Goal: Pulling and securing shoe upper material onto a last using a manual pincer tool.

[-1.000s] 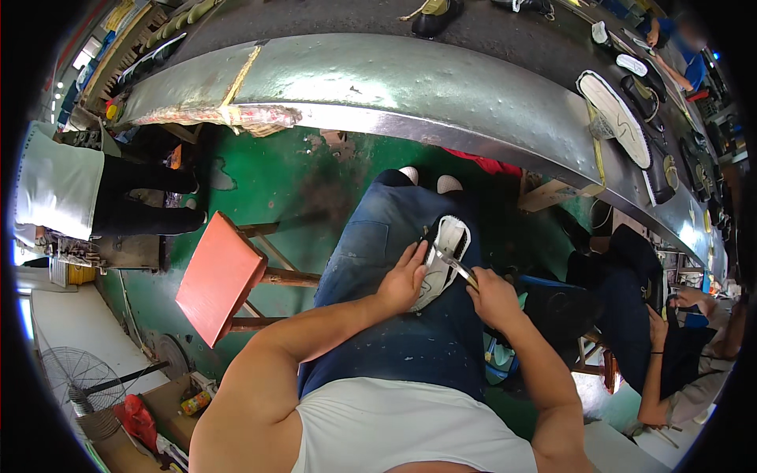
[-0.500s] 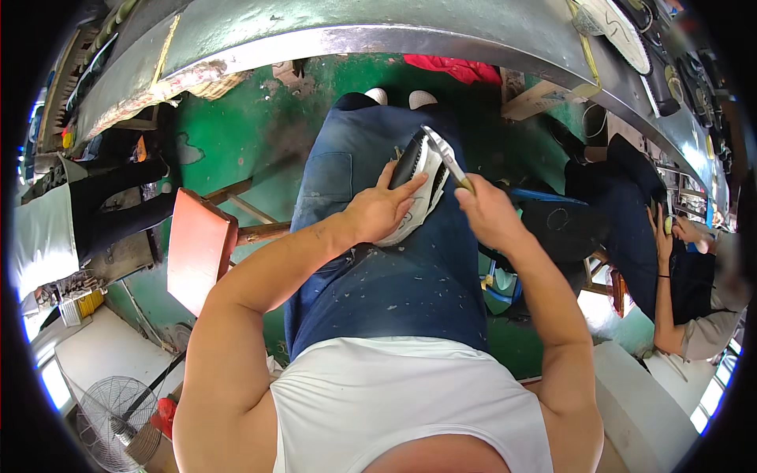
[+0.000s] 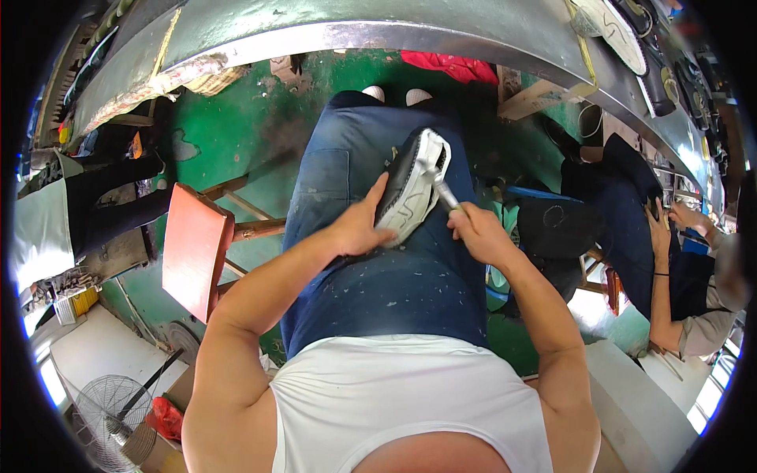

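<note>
Since the earlier frame, the metal hand tool [image 3: 444, 189] has been shifted from the far end of the shoe [image 3: 404, 203] down toward its middle, and the left hand [image 3: 359, 227] has been drawn back toward the near end. A long metal-topped workbench [image 3: 339, 24] is set beyond both hands. Beneath them, a dark blue apron [image 3: 371, 296] is spread over the lap. An orange-red stool [image 3: 197, 252] is placed to the left of the left hand, apart from it. The shoe, black with its pale sole turned up, is rested on the apron between the hands. It is held by the half-open left hand, thumb laid over the sole's near end, fingers spread along the black side. The tool's handle is gripped in the curled fingers of the right hand [image 3: 479, 231]; its head is extended ahead and left of that hand, over the sole. Whether the sole is touched cannot be told. The shoe could be twisted on the soft lap by an off-centre push, being steadied mainly at one end; the left fingers could be struck if the tool glanced off.
</note>
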A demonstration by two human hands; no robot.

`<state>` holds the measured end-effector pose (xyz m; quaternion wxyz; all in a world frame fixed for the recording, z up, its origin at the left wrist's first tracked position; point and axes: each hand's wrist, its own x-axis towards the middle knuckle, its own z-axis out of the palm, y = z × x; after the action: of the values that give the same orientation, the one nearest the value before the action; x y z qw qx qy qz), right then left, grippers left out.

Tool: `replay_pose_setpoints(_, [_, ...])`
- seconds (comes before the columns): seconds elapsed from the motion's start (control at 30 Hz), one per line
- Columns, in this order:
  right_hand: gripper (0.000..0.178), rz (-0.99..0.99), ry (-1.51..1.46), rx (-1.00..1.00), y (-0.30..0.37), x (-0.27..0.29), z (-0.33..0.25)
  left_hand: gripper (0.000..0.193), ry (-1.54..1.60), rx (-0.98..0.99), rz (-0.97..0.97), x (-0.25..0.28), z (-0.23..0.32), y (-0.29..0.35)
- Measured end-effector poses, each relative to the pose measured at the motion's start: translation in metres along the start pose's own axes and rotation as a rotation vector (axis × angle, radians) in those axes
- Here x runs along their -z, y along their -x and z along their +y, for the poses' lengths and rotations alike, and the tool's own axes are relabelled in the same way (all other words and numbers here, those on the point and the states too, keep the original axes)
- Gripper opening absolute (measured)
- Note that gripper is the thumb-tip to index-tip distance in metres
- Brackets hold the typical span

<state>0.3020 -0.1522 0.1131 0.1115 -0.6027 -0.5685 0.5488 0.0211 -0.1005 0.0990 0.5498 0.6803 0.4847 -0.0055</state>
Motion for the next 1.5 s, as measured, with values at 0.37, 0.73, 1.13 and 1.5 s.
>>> replay_pose_setpoints(0.37, [0.025,0.319,-0.466,0.041,0.032,-0.026,0.033,0.053,0.269,-0.357,0.454,0.089,0.107,-0.029])
replay_pose_setpoints(0.73, [0.043,0.005,0.111,0.089,0.037,0.005,-0.022,0.021,0.059,-0.198,0.496,-0.002,0.008,-0.012])
replay_pose_setpoints(1.13, [0.025,-0.458,0.251,-0.230,-0.023,0.068,-0.094,0.033,0.199,-0.402,0.745,-0.025,-0.006,-0.036])
replay_pose_setpoints(1.5, [0.031,0.133,0.127,0.040,-0.012,-0.041,-0.041,0.063,1.341,-0.160,0.189,-0.027,-0.001,-0.044])
